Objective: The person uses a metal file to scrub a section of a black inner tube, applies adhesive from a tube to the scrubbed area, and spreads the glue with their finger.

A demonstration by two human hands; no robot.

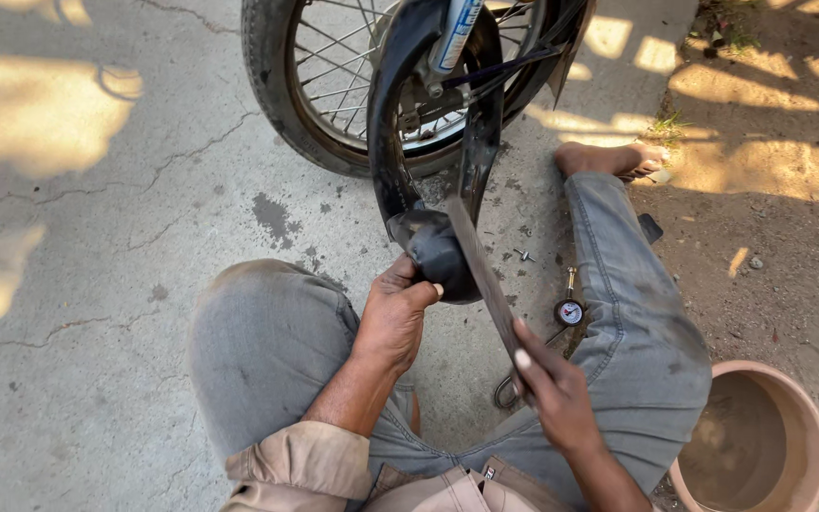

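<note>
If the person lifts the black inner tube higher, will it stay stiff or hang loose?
Probably loose: the inner tube already drapes in a long loop from the wheel down to the left hand. It likely folds easily, since it bunches over the fingers there. The flat file in the right hand looks rigid.

Spoked motorcycle wheel point(334, 85) on cracked concrete point(97, 284), small pressure gauge point(570, 311) on the ground, terracotta basin point(808, 427) of murky water, patch of dirt point(770, 218) in dappled sunlight.

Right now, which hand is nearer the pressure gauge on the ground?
Right. The right hand, gripping the flat file, is just below-left of the pressure gauge; the left hand holds the black inner tube, farther left.
</note>
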